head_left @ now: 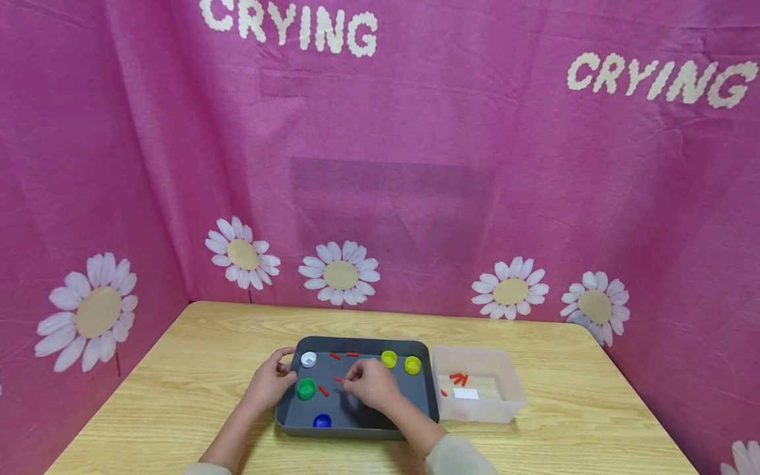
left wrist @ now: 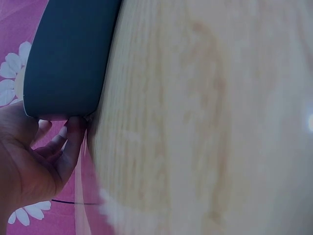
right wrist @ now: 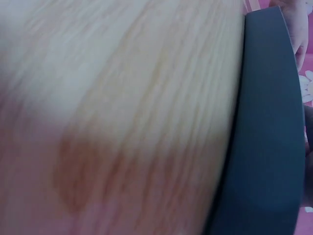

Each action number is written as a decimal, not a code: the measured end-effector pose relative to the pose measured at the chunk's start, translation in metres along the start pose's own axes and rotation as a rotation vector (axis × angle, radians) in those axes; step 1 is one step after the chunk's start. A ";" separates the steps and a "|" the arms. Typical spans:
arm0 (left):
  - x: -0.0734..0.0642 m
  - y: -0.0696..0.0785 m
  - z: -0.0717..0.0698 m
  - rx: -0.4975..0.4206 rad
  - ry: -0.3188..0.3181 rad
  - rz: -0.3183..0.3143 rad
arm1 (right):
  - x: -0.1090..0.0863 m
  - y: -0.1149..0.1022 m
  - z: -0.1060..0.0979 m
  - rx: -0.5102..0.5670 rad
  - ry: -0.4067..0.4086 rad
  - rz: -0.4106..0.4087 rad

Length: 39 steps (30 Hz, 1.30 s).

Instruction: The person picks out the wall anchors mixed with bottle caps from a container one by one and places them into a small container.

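A dark grey tray [head_left: 415,402] lies on the table, and my left hand [head_left: 267,384] grips its left side, thumb at the rim. In the left wrist view the fingers of that hand [left wrist: 39,166] curl at the tray's outer wall [left wrist: 71,58]. Over the middle of the tray, my right hand [head_left: 374,384] pinches a small red stick [head_left: 338,379]. Nearby in the tray lie more red sticks [head_left: 323,390]. Around them sit a white cap [head_left: 308,359], a green cap [head_left: 306,388], a blue cap [head_left: 322,421] and two yellow caps [head_left: 412,365].
Against the tray's right side stands a translucent plastic box [head_left: 505,409] holding several red sticks [head_left: 457,377] and a white rectangular piece [head_left: 466,394]. The wooden table [head_left: 570,396] backs onto a pink flowered curtain [head_left: 404,218].
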<state>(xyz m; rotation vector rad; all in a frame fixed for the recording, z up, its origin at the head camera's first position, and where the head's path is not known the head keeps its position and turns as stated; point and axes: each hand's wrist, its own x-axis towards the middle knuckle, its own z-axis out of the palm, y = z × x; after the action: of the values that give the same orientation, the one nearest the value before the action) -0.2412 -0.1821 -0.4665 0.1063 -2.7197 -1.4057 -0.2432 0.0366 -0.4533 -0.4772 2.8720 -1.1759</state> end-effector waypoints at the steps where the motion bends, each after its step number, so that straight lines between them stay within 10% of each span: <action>1: -0.001 0.000 0.000 0.001 0.000 0.002 | 0.000 0.000 -0.002 0.002 -0.002 -0.005; 39: -0.001 0.001 0.000 0.017 -0.015 -0.002 | -0.019 0.012 -0.079 -0.107 -0.009 -0.174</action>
<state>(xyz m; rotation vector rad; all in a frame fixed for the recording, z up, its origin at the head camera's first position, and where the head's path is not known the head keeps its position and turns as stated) -0.2405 -0.1815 -0.4659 0.0999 -2.7450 -1.3896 -0.2372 0.1036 -0.4068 -0.7470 2.9471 -1.0381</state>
